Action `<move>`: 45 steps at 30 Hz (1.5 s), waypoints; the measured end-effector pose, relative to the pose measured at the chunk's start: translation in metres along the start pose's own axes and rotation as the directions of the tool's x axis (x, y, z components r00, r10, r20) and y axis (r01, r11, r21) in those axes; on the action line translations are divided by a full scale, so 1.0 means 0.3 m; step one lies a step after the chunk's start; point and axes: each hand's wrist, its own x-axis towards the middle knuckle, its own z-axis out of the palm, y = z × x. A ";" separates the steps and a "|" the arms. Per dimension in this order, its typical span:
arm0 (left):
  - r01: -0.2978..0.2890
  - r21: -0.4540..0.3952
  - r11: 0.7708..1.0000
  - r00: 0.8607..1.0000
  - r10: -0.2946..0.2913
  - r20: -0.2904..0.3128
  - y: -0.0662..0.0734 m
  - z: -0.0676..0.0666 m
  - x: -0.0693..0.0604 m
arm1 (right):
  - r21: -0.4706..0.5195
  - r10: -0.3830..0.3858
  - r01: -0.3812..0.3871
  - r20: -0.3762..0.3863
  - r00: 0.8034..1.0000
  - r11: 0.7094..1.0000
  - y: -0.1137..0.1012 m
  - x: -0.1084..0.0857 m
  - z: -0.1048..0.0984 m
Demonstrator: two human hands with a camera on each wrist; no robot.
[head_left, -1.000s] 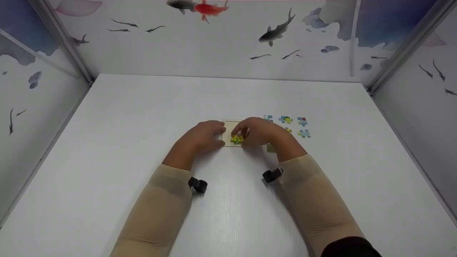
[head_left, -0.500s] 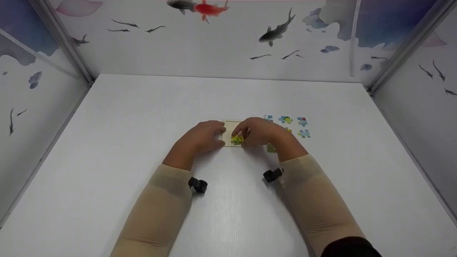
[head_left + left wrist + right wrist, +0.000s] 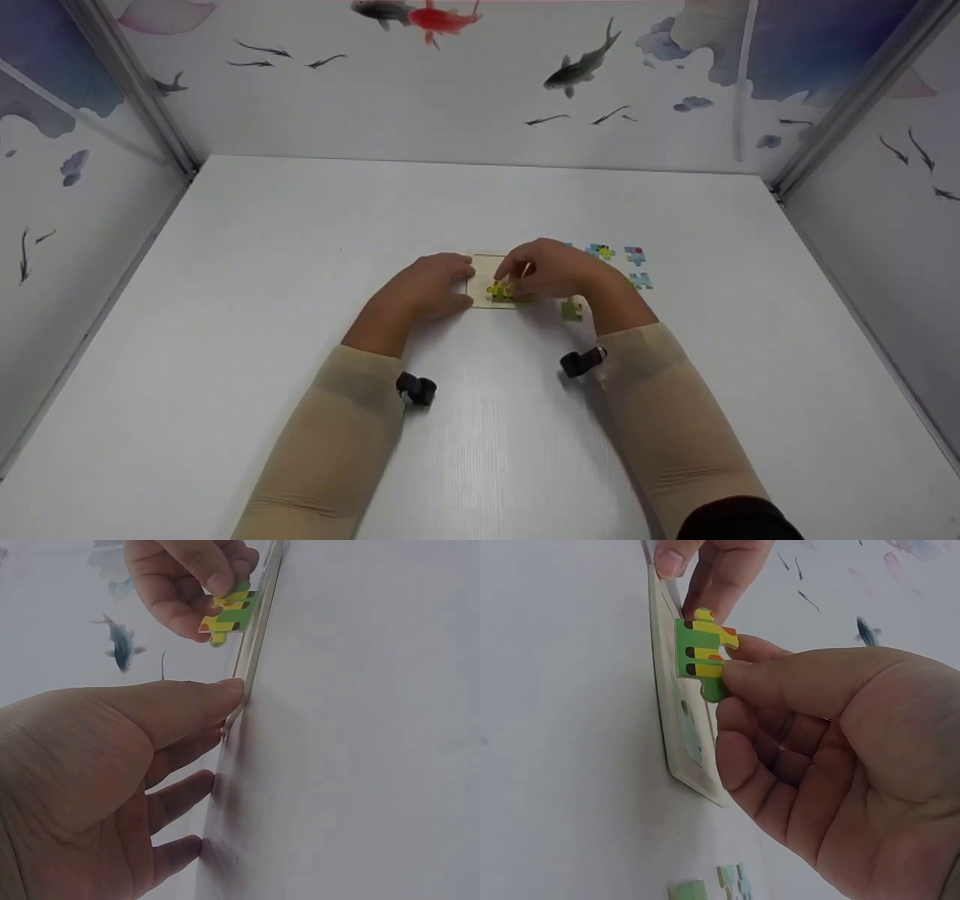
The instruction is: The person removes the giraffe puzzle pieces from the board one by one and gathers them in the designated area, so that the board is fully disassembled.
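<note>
My right hand (image 3: pixel 551 268) pinches a yellow-and-green jigsaw piece (image 3: pixel 703 652) between thumb and fingers, tilted just above the shallow wooden puzzle tray (image 3: pixel 481 271). In the left wrist view the same piece (image 3: pixel 229 615) shows yellow and green stripes. My left hand (image 3: pixel 431 286) rests at the tray's left edge, thumb and index fingertip touching it, the other fingers spread on the table. A pale green-blue piece (image 3: pixel 690 724) lies inside the tray, partly hidden by the right hand in the head view.
Several loose jigsaw pieces lie right of the tray, among them a blue one with a red spot (image 3: pixel 635 256), a yellow-and-blue one (image 3: pixel 601 251) and a green one (image 3: pixel 572 310). Printed walls (image 3: pixel 420 105) border the white table (image 3: pixel 300 225) at back and sides.
My right hand has risen slightly and shifted right, with the striped piece lifting and tilting in its fingers. More of the green loose piece shows beside the wrist. The left hand has stayed still.
</note>
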 end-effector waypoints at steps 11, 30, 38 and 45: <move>-0.011 0.025 1.000 1.000 0.011 0.005 -0.005 0.007 0.006 | 0.090 0.061 -0.057 -0.042 0.997 0.994 0.085 -0.090 -0.112; -0.007 -0.028 1.000 1.000 0.007 -0.009 -0.011 0.007 -0.006 | 0.120 0.279 -0.287 0.078 0.957 0.950 0.354 -0.276 -0.232; -0.009 -0.037 0.999 1.000 0.009 -0.004 -0.006 0.000 -0.010 | 0.073 0.326 -0.334 0.104 0.940 0.940 0.348 -0.269 -0.225; -0.012 -0.043 0.999 1.000 0.012 -0.002 -0.003 -0.005 -0.017 | 0.018 0.332 -0.335 0.086 0.939 0.942 0.329 -0.259 -0.214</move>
